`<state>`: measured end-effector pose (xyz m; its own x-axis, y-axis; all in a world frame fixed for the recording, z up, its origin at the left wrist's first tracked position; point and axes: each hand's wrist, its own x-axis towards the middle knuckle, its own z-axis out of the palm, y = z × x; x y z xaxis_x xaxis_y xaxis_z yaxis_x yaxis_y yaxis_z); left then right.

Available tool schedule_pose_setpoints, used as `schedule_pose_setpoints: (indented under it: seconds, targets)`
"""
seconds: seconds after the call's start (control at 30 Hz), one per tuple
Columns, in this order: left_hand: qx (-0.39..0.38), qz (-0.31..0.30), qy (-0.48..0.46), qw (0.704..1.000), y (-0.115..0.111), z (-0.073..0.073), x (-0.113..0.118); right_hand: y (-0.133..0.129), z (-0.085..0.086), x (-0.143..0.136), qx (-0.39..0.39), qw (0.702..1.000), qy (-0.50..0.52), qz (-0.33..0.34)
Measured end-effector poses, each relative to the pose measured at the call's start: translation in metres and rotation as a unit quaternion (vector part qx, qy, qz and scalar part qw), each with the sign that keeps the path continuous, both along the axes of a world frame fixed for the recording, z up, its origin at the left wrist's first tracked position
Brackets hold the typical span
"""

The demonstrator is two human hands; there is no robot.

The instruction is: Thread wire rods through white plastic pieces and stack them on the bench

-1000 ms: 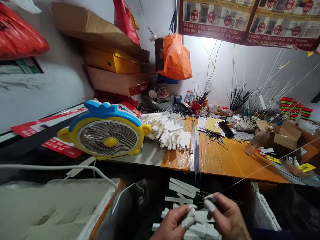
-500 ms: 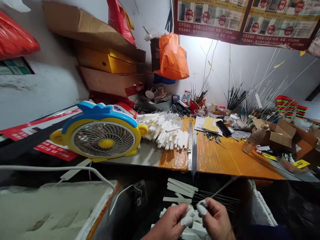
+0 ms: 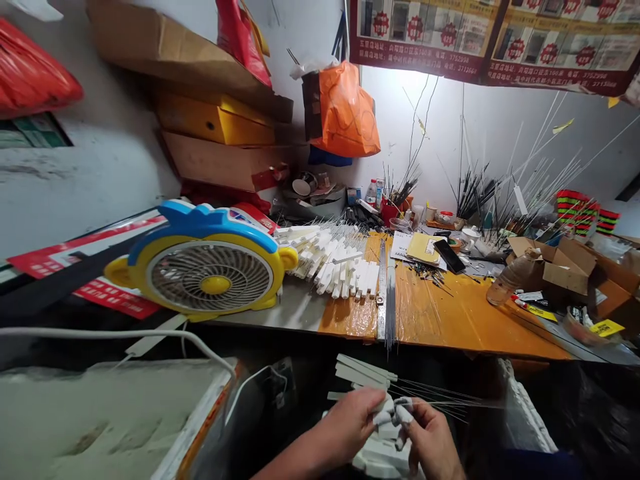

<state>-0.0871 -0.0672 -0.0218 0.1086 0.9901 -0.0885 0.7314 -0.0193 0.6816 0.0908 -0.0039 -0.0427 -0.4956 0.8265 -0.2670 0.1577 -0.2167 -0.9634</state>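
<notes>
Facing each other before the front edge of the bench (image 3: pixel 465 320), left hand (image 3: pixel 356 417) and right hand (image 3: pixel 431 440) pinch closed near white sticks (image 3: pixel 361 375), anything gripped too hidden to tell.

A: Left hand (image 3: pixel 356 413)?
B: One; fingers (image 3: pixel 387 403) curled, pointing toward the right hand (image 3: pixel 431 437); bare left forearm (image 3: pixel 306 450) trailing back and down from the grip.
A: Right hand?
B: One; just beside the left grip, bent, turned inward to face it.
A: Fingertips (image 3: pixel 404 415)?
B: White-covered, both hands, near one another; pinch closure too small to tell.
</notes>
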Motion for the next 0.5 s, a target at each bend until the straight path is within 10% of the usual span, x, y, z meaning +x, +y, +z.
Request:
schedule_pose_setpoints:
  seconds: [0.5]
  targets:
    - [-0.048, -0.098, 0.286, 0.952, 0.078, -0.043, -0.021, 0.015, 0.000, 0.007, 0.073, 0.994, -0.084, -0.003]
